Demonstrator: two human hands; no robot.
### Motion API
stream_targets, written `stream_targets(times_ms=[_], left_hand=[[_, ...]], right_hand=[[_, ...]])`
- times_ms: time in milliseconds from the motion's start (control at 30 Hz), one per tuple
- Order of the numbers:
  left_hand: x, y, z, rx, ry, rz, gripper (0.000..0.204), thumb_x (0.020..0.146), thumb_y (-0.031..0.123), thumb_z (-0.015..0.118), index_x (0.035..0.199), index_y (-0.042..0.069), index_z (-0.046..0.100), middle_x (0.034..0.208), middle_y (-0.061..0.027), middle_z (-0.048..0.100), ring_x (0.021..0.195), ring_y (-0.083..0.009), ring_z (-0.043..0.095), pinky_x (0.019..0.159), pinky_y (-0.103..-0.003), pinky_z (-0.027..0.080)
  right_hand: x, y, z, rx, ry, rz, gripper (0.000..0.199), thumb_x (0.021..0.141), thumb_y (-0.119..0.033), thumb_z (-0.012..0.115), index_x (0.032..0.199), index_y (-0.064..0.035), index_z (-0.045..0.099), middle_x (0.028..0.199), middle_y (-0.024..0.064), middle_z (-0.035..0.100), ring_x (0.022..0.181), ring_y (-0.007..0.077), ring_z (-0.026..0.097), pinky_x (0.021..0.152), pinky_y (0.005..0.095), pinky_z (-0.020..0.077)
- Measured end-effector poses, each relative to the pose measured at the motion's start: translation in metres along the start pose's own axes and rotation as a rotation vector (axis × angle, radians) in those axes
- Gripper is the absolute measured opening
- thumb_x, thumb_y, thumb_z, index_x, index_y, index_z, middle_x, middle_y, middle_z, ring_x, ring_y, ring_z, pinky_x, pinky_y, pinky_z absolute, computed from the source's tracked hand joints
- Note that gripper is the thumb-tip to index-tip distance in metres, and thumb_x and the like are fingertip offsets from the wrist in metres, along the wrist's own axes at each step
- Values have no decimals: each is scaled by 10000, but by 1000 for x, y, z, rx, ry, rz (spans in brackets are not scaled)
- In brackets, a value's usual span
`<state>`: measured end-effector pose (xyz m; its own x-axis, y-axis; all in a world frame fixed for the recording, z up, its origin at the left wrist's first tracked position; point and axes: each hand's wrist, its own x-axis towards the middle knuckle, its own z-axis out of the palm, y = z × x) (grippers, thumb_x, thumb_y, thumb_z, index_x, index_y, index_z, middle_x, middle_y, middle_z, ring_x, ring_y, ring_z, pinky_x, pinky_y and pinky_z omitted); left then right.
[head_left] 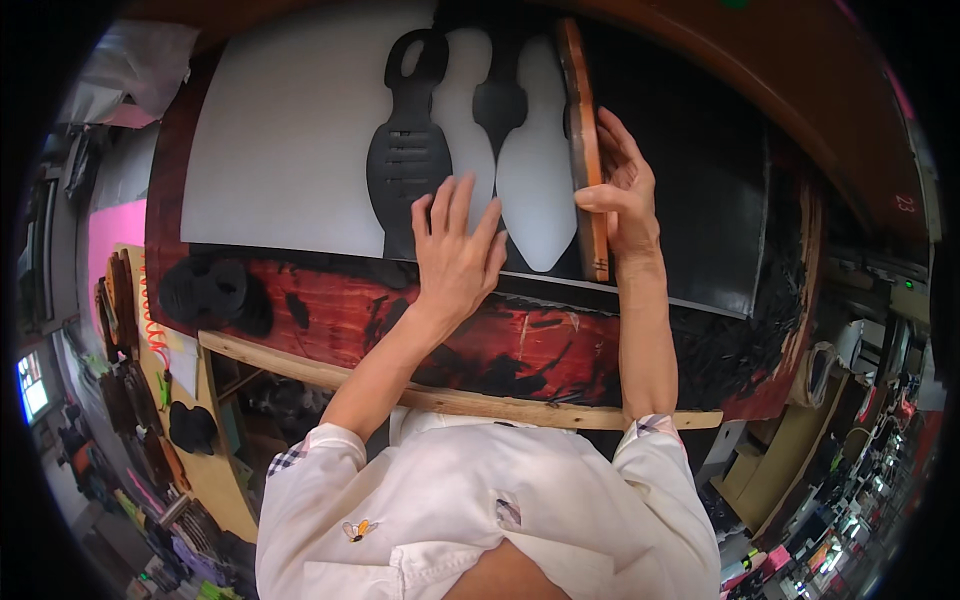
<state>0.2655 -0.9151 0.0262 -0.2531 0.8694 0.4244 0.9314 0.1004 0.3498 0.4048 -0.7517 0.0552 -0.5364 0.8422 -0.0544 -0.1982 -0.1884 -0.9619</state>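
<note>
My right hand [628, 185] grips a long, narrow cutting die [585, 150] with an orange edge, thumb on its near face and fingers behind it. The die stands on edge over a black sheet [690, 190]. My left hand [455, 245] holds nothing; its spread fingers rest at the lower right of a black slotted shape [408, 160] with a loop at its top. Between that shape and the die, pale areas [537, 185] show around a narrow dark strip [500, 100]. How far the die's lower face is from the sheet cannot be made out.
A white board [290, 130] covers the left of the worktable. The table's worn red front [480, 335] carries black scraps, with a wooden rail [460, 402] along it. Black cut pieces [215, 295] are stacked at the left corner. A brown machine part [800, 110] overhangs the far right.
</note>
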Motion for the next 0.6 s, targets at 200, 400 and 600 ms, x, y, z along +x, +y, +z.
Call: stream_targets(times_ms=[200, 400, 600], left_hand=[[85, 41, 17, -1388, -195, -727, 462, 906, 238, 723, 1256, -37, 599, 1064, -124, 662, 786, -157, 622, 727, -264, 502], [92, 35, 15, -1328, -59, -504, 212, 909, 80, 670, 1082, -41, 671, 796, -64, 674, 666, -92, 611, 605, -236, 499], [74, -26, 12, -444, 121, -393, 188, 776, 54, 644, 947, -22, 619, 740, -159, 627, 649, -292, 635, 621, -376, 511]], right_hand=[[-1, -3, -13, 227, -30, 113, 1058, 477, -134, 727, 1459, 45, 377, 1298, 188, 523, 1232, 292, 520, 1107, 353, 386], [4, -8, -13, 163, -28, 120, 1074, 451, -169, 721, 1453, 38, 394, 1241, 180, 530, 1178, 279, 540, 1083, 336, 410], [-7, -17, -18, 274, 28, 92, 1044, 450, -180, 693, 1437, 31, 425, 1203, 179, 569, 1113, 272, 584, 1027, 319, 451]])
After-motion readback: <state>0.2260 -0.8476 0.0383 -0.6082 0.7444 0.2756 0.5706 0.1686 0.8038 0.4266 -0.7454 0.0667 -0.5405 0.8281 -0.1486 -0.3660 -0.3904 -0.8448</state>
